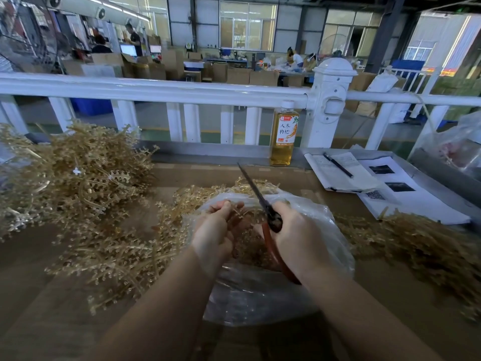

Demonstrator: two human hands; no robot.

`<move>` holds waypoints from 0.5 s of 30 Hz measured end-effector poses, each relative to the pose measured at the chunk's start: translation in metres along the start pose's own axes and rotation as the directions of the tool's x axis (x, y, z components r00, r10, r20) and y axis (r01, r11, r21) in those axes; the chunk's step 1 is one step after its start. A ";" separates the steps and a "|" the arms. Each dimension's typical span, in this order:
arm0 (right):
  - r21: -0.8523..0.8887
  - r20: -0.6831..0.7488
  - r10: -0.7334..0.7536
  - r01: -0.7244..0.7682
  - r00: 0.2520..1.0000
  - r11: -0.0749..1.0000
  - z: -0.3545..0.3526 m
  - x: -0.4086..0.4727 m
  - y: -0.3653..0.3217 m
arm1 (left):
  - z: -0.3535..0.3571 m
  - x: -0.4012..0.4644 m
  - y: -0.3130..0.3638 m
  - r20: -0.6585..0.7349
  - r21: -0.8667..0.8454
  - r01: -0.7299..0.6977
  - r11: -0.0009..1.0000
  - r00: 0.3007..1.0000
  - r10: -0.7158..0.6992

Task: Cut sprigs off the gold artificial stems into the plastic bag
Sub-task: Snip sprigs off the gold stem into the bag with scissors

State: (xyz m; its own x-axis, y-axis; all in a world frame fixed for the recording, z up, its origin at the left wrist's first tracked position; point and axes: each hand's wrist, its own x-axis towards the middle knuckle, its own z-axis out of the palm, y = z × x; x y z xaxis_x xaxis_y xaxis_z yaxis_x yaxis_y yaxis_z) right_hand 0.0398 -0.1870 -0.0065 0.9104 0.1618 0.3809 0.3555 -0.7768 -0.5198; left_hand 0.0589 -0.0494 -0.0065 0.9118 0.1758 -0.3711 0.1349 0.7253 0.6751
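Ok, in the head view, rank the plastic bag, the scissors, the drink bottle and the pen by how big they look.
1. plastic bag, largest by far.
2. scissors in the right hand.
3. drink bottle, shorter than the scissors but farther off, so the order of these two is unsure.
4. pen, smallest.

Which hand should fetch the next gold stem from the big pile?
Probably the left hand: the big pile lies on its side, and the right hand grips the scissors.
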 end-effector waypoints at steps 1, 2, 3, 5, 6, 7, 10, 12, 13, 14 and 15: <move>0.023 -0.019 0.008 -0.008 1.000 1.000 -0.002 0.004 -0.004 | 0.002 -0.001 0.002 0.010 0.014 -0.025 1.000 1.000 0.025; 0.047 -0.039 0.012 -0.011 0.999 0.999 -0.003 0.008 -0.008 | 0.005 -0.002 0.005 0.017 0.025 -0.048 0.999 0.999 0.048; 0.073 -0.059 0.018 -0.014 0.998 0.997 -0.005 0.012 -0.012 | 0.007 -0.003 0.008 0.020 0.036 -0.065 0.997 0.998 0.065; 0.104 -0.101 0.026 -0.015 0.995 0.994 -0.010 0.020 -0.020 | 0.010 -0.005 0.013 0.017 0.067 -0.096 0.993 0.995 0.095; 0.091 -0.122 0.020 -0.009 0.992 0.996 -0.011 0.024 -0.024 | 0.012 -0.006 0.015 0.019 0.084 -0.112 0.990 0.994 0.110; 0.071 -0.136 0.010 -0.001 0.991 0.998 -0.012 0.027 -0.027 | 0.014 -0.008 0.016 0.025 0.099 -0.125 0.987 0.992 0.123; 0.053 -0.138 -0.002 0.009 0.990 0.999 -0.015 0.034 -0.034 | 0.023 -0.017 0.017 0.070 0.123 -0.123 0.985 0.991 0.115; 0.065 -0.119 -0.007 0.015 0.993 0.998 -0.017 0.037 -0.036 | 0.028 -0.023 0.017 0.086 0.133 -0.105 0.985 0.992 0.094; 0.070 -0.108 -0.007 0.015 0.994 0.997 -0.019 0.038 -0.037 | 0.030 -0.025 0.018 0.095 0.138 -0.090 0.986 0.992 0.078; 0.071 -0.097 -0.006 0.013 0.995 0.997 -0.020 0.038 -0.037 | 0.032 -0.028 0.019 0.116 0.141 -0.070 0.988 0.992 0.054; 0.069 -0.086 0.000 0.006 0.996 0.998 -0.022 0.038 -0.036 | 0.034 -0.030 0.019 0.154 0.152 -0.044 0.987 0.988 0.020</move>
State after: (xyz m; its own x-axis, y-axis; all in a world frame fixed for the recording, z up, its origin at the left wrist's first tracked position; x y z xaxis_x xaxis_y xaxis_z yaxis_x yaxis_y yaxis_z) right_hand 0.0572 -0.1656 0.0436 0.8886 0.1092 0.4454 0.3751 -0.7318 -0.5690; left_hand 0.0473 -0.0632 0.0389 0.9632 0.0862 -0.2548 0.1521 0.6068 0.7801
